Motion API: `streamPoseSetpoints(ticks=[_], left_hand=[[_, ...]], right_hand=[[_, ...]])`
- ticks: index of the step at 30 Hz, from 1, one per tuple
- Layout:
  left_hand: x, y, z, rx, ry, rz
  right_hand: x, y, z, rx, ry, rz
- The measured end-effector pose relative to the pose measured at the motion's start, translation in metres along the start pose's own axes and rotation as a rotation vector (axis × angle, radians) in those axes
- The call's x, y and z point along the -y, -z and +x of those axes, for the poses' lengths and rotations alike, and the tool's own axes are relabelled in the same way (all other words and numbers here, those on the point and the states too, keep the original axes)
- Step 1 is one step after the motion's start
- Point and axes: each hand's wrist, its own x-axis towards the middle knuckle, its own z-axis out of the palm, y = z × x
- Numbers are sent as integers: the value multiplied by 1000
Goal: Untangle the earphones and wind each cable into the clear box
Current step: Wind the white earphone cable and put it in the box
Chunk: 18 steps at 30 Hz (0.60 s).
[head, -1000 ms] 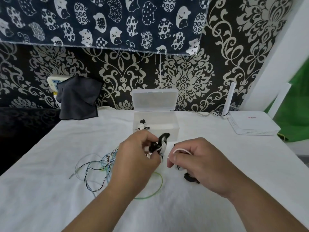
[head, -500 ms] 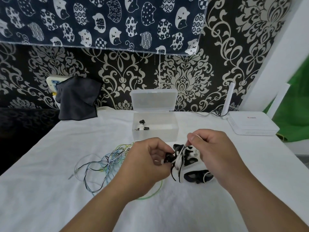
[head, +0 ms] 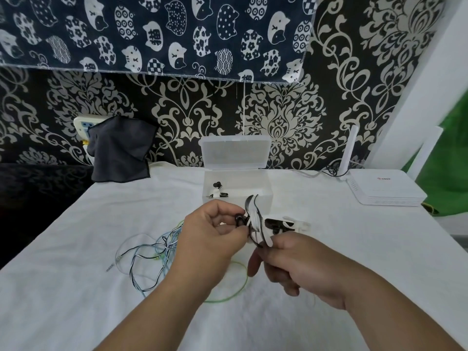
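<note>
Head view: black-and-white earphones (head: 254, 224) — flat cable looped in a bundle — sit between both hands. Left hand (head: 210, 239) pinches the black bud (head: 238, 220), right hand (head: 301, 264) pinches the loops' lower end. Box (head: 264, 190) just beyond the hands, lid up. Router (head: 382, 190) beyond the right hand — red mark unreadable

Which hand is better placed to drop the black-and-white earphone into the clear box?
Probably the left hand: it pinches the earphone by its black bud and sits just before the open box. The right hand only pinches a cable end, lower and nearer the person.
</note>
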Motion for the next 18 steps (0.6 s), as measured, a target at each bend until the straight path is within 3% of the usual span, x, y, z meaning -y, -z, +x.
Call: streamPoseSetpoints(ticks=[11,18], left_hand=[[-1,2,-2,-122,-150,438],[5,1,-7,17,-367,834]], right_hand=[[4,4,-7,-4,65,-68],[15,9,-15,-197,232,-142]])
